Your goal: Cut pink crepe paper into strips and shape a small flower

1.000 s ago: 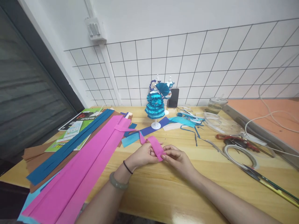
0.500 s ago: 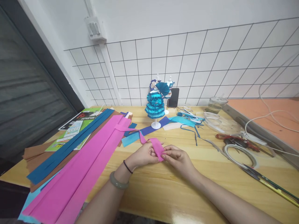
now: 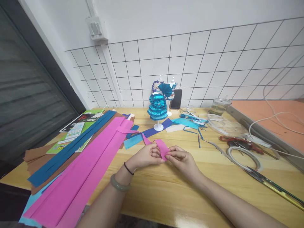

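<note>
A narrow pink crepe paper strip (image 3: 162,147) is pinched between both my hands just above the wooden table (image 3: 166,193). My left hand (image 3: 146,156) grips its near end from the left, fingers curled. My right hand (image 3: 181,160) pinches the same fold from the right with thumb and fingertips. The strip runs back and left to the big sheets of pink crepe paper (image 3: 80,177). A blue paper-dress figure on a white stand (image 3: 158,107) stands behind my hands.
Dark blue strips (image 3: 68,148) and brown paper lie at the left over a green booklet (image 3: 71,133). Blue scraps (image 3: 187,123), a tape roll (image 3: 244,156), scissors (image 3: 268,182), a glass jar (image 3: 219,106), a phone (image 3: 176,99) and white cables lie to the right.
Both hands have shifted slightly away from me, and the pink strip between them is folded shorter and tighter than a second ago.
</note>
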Action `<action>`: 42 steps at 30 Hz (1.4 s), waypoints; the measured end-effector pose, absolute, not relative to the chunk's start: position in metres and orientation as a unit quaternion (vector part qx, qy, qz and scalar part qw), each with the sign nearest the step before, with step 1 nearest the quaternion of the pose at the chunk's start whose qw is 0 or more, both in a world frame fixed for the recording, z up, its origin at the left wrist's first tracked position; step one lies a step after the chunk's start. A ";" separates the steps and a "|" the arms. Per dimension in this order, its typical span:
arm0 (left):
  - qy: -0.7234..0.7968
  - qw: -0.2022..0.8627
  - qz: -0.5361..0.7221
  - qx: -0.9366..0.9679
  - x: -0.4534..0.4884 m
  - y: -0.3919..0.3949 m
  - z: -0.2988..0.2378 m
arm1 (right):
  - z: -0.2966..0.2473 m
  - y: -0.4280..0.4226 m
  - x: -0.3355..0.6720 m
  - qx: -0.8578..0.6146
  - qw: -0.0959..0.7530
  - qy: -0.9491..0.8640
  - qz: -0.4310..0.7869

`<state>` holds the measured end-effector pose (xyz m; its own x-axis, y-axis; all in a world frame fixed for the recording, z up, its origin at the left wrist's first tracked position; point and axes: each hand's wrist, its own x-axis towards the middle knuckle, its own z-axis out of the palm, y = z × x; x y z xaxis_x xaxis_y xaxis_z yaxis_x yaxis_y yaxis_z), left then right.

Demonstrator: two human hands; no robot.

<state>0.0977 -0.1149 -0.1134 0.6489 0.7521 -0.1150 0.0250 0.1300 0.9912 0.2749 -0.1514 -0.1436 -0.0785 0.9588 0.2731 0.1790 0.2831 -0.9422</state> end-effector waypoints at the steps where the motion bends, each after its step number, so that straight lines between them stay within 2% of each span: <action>1: 0.320 0.680 0.276 0.599 0.098 -0.115 -0.114 | -0.143 -0.152 0.275 -0.458 0.499 -0.625 0.390; 23: 0.342 0.659 0.315 0.591 0.104 -0.113 -0.118 | -0.148 -0.148 0.275 -0.447 0.505 -0.605 0.423; 29: 0.346 0.658 0.310 0.593 0.103 -0.111 -0.120 | -0.147 -0.148 0.273 -0.452 0.509 -0.525 0.510; 42: 0.337 0.671 0.309 0.583 0.103 -0.111 -0.120 | -0.144 -0.149 0.273 -0.450 0.487 -0.529 0.530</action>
